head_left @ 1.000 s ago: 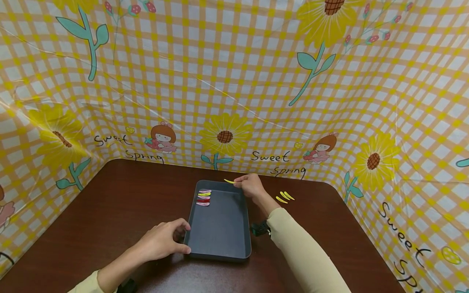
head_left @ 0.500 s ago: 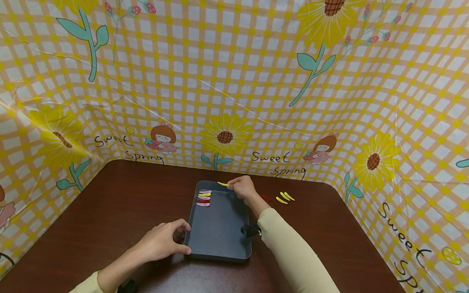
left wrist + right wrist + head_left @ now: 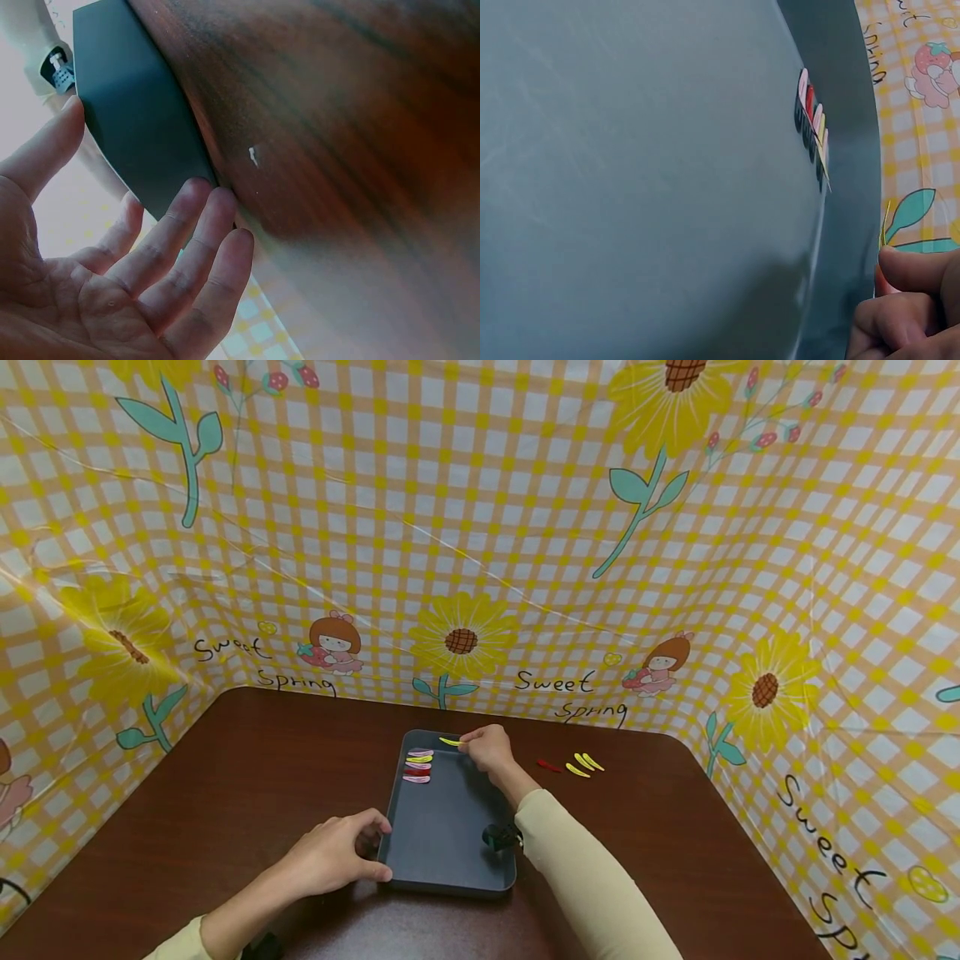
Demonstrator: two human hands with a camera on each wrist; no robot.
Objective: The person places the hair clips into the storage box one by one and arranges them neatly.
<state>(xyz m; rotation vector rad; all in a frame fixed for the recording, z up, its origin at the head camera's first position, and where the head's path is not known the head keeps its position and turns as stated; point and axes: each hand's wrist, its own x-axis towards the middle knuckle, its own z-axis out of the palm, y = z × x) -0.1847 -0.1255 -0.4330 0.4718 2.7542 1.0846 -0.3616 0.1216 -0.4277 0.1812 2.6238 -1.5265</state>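
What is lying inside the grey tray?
Five hair clips lie in a row near the far left corner of the tray: pink, yellow, pink, red, pink, from far to near. In the head view, the right hand, pinching another yellow clip, hides what is beneath it.

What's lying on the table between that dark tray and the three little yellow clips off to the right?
A single red clip lies between the dark tray and the yellow clips, nearer the yellow ones. The head view shows it.
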